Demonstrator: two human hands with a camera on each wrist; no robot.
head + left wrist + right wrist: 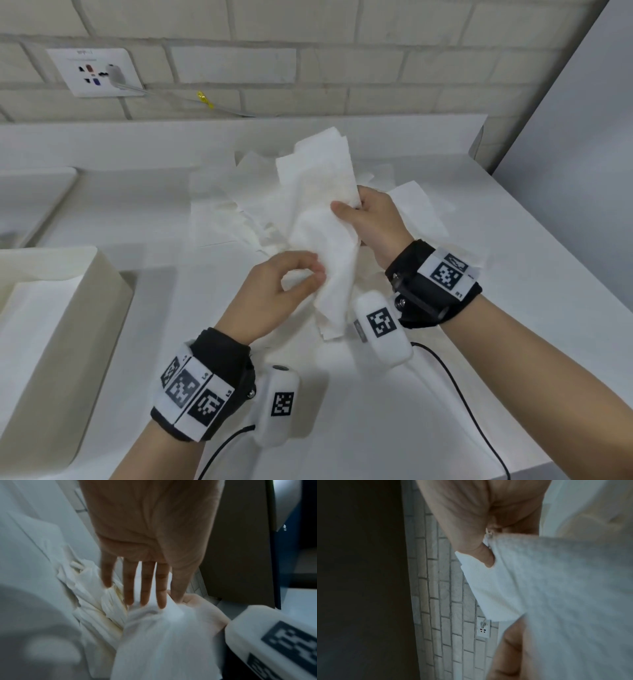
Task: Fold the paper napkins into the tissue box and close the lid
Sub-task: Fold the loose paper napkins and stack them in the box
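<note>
A bunch of white paper napkins [325, 212] is held up over the counter between both hands. My right hand [347, 205] grips its middle from the right, thumb in front; the thumb [486, 555] presses the sheet [556, 588]. My left hand [317, 274] pinches the lower left edge between thumb and fingertips, also seen as the left hand [169, 601] on the napkin [163, 635]. More loose napkins [222, 205] lie spread on the counter behind. The cream tissue box [102, 301] stands open at the left, white inside.
The white counter [376, 394] ends at a front-right edge. A sink basin [34, 198] lies at the far left. A brick wall with a socket plate [96, 72] and a plugged cable runs behind. Wrist-camera cables trail near the front.
</note>
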